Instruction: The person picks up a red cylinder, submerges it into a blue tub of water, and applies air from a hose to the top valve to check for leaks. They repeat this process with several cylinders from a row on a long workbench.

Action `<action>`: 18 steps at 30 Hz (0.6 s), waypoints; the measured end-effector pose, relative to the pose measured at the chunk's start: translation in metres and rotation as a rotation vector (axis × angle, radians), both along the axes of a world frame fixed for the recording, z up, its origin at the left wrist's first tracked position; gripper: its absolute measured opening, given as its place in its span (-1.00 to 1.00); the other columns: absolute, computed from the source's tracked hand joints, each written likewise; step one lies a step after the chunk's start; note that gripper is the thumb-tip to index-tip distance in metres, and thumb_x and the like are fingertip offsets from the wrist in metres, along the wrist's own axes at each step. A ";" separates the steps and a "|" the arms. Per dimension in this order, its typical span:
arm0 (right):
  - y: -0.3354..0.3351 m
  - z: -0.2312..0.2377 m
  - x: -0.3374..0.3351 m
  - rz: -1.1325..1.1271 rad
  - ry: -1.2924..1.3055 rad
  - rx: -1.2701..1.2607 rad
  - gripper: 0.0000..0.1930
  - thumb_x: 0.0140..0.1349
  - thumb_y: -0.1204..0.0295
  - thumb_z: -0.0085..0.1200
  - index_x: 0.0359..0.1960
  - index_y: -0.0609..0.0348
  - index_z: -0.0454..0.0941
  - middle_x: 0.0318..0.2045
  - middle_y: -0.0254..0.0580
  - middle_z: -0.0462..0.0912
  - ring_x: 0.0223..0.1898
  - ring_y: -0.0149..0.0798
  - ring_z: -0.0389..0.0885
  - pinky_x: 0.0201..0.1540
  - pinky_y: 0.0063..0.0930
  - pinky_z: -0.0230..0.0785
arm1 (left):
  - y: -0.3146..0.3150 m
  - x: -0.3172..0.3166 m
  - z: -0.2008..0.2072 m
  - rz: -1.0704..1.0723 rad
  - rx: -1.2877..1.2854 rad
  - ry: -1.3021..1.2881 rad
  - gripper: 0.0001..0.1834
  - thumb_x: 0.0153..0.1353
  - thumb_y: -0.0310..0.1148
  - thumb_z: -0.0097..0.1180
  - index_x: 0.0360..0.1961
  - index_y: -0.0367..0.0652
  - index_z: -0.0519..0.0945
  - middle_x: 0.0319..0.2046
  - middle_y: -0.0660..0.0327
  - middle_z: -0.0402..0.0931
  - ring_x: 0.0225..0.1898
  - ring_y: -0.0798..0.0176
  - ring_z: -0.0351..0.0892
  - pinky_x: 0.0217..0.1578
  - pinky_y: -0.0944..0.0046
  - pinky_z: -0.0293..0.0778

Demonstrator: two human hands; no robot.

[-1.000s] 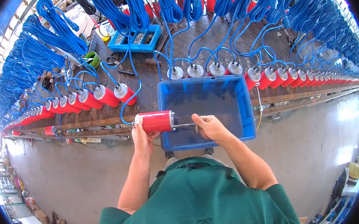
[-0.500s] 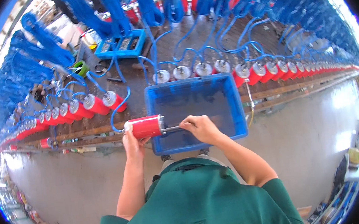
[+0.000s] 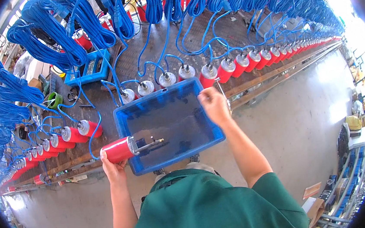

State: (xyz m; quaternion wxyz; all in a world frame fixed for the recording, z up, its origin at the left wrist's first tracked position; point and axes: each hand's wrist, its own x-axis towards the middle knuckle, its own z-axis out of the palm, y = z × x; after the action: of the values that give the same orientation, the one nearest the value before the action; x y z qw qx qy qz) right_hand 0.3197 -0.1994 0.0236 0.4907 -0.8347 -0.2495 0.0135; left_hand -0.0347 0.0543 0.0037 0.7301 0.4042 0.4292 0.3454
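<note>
My left hand (image 3: 114, 167) is closed around a red metal cylinder (image 3: 118, 150) that looks like a small pump or motor. It lies on its side, with a blue cable (image 3: 92, 143) at its left end. From its right end a thin metal rod (image 3: 149, 145) juts over the blue plastic crate (image 3: 181, 156). My right hand (image 3: 213, 104) is at the crate's right rim, apart from the cylinder. Its fingers are curled and blurred, close beside a slim silver nozzle-like tool (image 3: 223, 94); whether they touch it is hidden.
Red cylinders (image 3: 227, 68) with blue cables line the edge of the dark workbench (image 3: 132, 55) on both sides. Bundled blue cables (image 3: 154, 5) hang behind. A smaller blue divided tray (image 3: 96, 74) stands at the back left. Shelving (image 3: 352, 173) is at the far right.
My right hand has let go of the rod at the cylinder's end and moved right, to the crate's far rim. My left hand still holds the cylinder. The view has shifted and turned.
</note>
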 end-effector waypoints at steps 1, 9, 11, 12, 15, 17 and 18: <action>-0.016 -0.025 0.031 -0.123 -0.006 -0.068 -0.82 0.43 0.36 0.25 -0.11 0.22 0.71 -0.22 0.03 0.81 -0.13 0.04 0.82 -0.04 -0.13 0.62 | 0.002 0.000 -0.002 -0.020 -0.005 -0.017 -0.30 0.49 0.31 0.05 0.31 -0.05 0.47 0.12 0.08 0.68 0.09 0.05 0.76 -0.02 0.04 0.78; -0.041 -0.146 0.127 -0.274 -0.048 -0.542 -0.79 0.43 0.32 0.23 -0.03 0.14 0.64 -0.13 0.16 0.78 -0.08 0.30 0.74 0.02 0.13 0.57 | 0.006 -0.005 -0.007 -0.009 -0.025 -0.002 -0.23 0.43 0.39 0.10 0.33 -0.03 0.45 0.17 0.09 0.65 0.17 0.02 0.71 0.05 -0.05 0.75; -0.054 -0.158 0.147 -0.301 -0.003 -0.472 -0.80 0.44 0.33 0.22 -0.03 0.14 0.63 -0.14 0.15 0.78 -0.08 0.28 0.74 0.01 0.09 0.58 | 0.006 0.004 -0.009 -0.034 -0.029 -0.001 -0.22 0.43 0.39 0.10 0.33 -0.03 0.45 0.17 0.09 0.65 0.17 0.02 0.71 0.05 -0.07 0.75; -0.054 -0.157 0.149 -0.296 0.043 -0.396 -0.81 0.45 0.34 0.21 -0.02 0.13 0.63 -0.15 0.14 0.78 -0.09 0.26 0.75 0.00 0.06 0.59 | 0.006 0.002 -0.009 -0.033 -0.032 0.003 -0.23 0.43 0.39 0.10 0.33 -0.03 0.45 0.17 0.08 0.65 0.18 0.02 0.71 0.06 -0.06 0.75; -0.071 -0.127 0.130 -0.047 0.365 0.200 -0.79 0.55 0.42 0.04 0.12 0.08 0.60 -0.39 -0.27 0.62 -0.43 -0.33 0.59 -0.39 -0.36 0.46 | 0.004 -0.004 -0.001 -0.017 -0.031 0.016 -0.24 0.44 0.38 0.08 0.32 -0.03 0.45 0.17 0.08 0.65 0.17 0.02 0.71 0.06 -0.05 0.75; -0.080 -0.067 0.090 -0.017 0.581 0.385 -0.73 0.56 0.46 0.01 0.23 0.04 0.54 -0.45 -0.41 0.49 -0.52 -0.53 0.40 -0.49 -0.54 0.28 | 0.002 -0.004 0.002 -0.016 -0.028 0.005 -0.26 0.47 0.37 0.05 0.32 -0.03 0.44 0.16 0.09 0.65 0.17 0.03 0.71 0.07 -0.03 0.75; -0.088 -0.046 0.072 -0.056 0.638 0.422 -0.68 0.57 0.47 0.00 0.29 0.02 0.48 -0.46 -0.45 0.45 -0.55 -0.56 0.33 -0.51 -0.59 0.20 | 0.001 -0.004 0.001 -0.031 -0.023 -0.005 -0.27 0.48 0.36 0.04 0.32 -0.03 0.44 0.16 0.09 0.65 0.16 0.04 0.72 0.07 -0.01 0.75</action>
State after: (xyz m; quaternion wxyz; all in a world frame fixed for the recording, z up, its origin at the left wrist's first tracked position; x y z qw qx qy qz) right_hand 0.3913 -0.2875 -0.0225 0.7049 -0.6756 -0.0586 0.2077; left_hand -0.0387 0.0554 0.0042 0.7410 0.4016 0.4250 0.3301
